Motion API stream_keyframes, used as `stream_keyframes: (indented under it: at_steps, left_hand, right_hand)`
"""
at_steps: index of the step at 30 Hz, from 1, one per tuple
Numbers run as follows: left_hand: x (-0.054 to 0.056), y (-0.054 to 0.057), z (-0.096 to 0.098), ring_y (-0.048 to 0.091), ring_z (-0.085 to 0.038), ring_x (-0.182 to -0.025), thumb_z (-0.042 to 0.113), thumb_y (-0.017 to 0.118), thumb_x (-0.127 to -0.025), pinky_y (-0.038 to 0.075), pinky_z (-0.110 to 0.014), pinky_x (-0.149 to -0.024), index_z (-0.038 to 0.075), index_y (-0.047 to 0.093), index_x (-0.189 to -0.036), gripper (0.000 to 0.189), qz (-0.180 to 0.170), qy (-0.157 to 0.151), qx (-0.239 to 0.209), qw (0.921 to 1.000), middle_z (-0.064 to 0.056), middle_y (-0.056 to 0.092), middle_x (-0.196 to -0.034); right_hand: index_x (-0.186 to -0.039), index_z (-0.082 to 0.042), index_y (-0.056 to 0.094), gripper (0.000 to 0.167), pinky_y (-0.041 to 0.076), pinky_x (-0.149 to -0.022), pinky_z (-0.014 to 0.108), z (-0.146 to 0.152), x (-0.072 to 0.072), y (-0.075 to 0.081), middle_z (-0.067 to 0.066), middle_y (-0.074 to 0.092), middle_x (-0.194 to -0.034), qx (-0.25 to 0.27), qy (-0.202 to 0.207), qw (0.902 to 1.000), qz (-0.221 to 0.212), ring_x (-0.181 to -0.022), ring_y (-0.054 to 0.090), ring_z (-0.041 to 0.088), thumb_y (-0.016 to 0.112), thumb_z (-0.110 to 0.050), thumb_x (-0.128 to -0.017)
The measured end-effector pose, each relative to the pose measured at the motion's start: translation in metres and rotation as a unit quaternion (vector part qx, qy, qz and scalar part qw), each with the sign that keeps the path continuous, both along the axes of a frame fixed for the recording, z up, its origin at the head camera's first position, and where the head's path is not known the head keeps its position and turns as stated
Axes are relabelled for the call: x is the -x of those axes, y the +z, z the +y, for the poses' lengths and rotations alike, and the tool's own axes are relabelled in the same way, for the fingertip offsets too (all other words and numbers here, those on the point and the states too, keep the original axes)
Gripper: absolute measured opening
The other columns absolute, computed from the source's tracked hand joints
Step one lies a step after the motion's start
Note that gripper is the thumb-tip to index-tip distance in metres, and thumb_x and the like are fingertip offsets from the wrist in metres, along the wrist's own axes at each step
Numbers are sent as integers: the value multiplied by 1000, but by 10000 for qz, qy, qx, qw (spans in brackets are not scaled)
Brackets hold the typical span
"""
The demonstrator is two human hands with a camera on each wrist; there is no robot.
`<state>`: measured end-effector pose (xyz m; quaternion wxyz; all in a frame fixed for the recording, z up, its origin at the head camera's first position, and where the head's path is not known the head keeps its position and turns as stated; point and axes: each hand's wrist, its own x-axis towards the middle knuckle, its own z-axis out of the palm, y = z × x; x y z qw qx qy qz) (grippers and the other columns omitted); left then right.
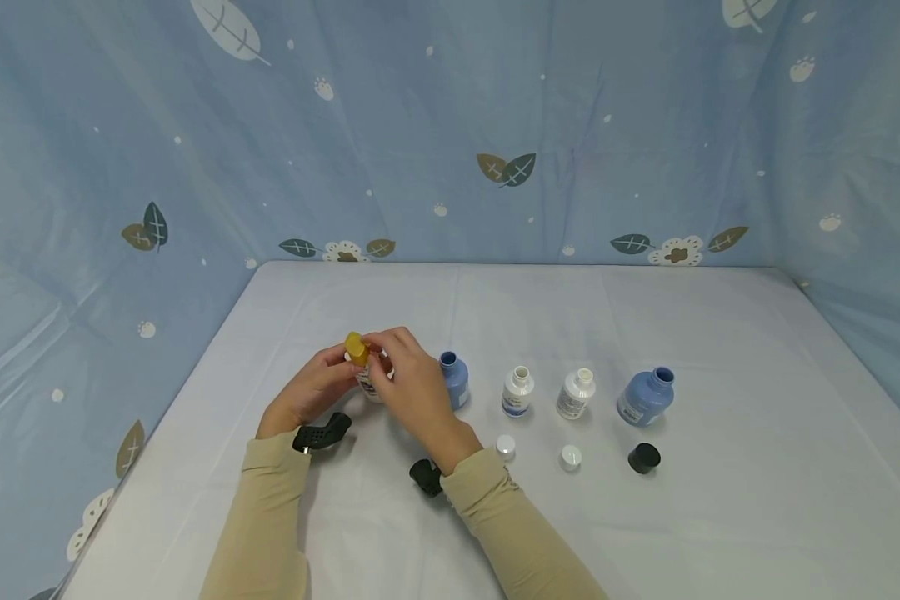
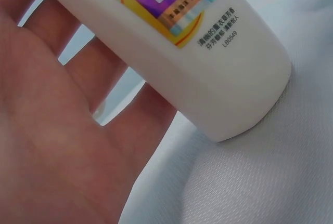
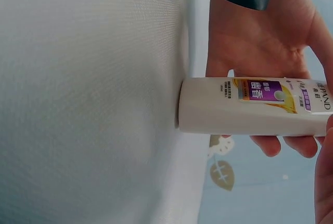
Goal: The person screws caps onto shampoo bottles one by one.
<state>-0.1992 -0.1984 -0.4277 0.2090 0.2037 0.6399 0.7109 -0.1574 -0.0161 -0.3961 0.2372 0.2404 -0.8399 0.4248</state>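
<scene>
The left hand (image 1: 311, 393) curls its fingers round a smooth white bottle (image 3: 208, 105) with a purple label (image 3: 264, 90), and the right hand (image 1: 417, 385) pinches the yellow cap (image 1: 357, 348) above them.

Head view is looking down over the table (image 1: 720, 533), wrist views are sharing the purple-labelled bottle (image 3: 208, 107), left sitting closer, right lying sideways
</scene>
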Motion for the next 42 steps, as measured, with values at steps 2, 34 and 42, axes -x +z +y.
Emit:
stream_keyframes:
  at_steps: [2, 34, 42]
  left_hand:
    - [0, 0, 0, 46, -16, -110, 9, 46, -91, 35, -30, -93, 15, 57, -113, 25, 0, -24, 21, 10000, 0, 54, -113]
    - [-2, 2, 1, 43, -16, -113, 12, 51, -88, 20, -48, -100, 18, 58, -113, 27, -45, -58, 189, 9998, 2, 53, -118]
    - [-1, 2, 2, 47, -18, -111, 12, 51, -89, 30, -36, -97, 13, 58, -113, 25, -147, 85, 319, 9993, -1, 55, -114]
  right_hand:
    - [-111, -14, 59, 25, 39, -58, 8, 0, -1, 1, -5, 53, -101, -7, -10, 10000, -33, -68, 49, 1, 54, -17, -87]
    - [-124, -15, 50, 42, 41, -65, 12, -2, -1, 0, -5, 49, -119, -423, -55, 9976, -537, -76, 51, 2, 57, -34, -87]
    - [-116, -15, 55, 28, 42, -65, 10, 0, -1, 1, -5, 51, -111, -115, -76, 9988, -460, -74, 52, 0, 52, -22, -89]
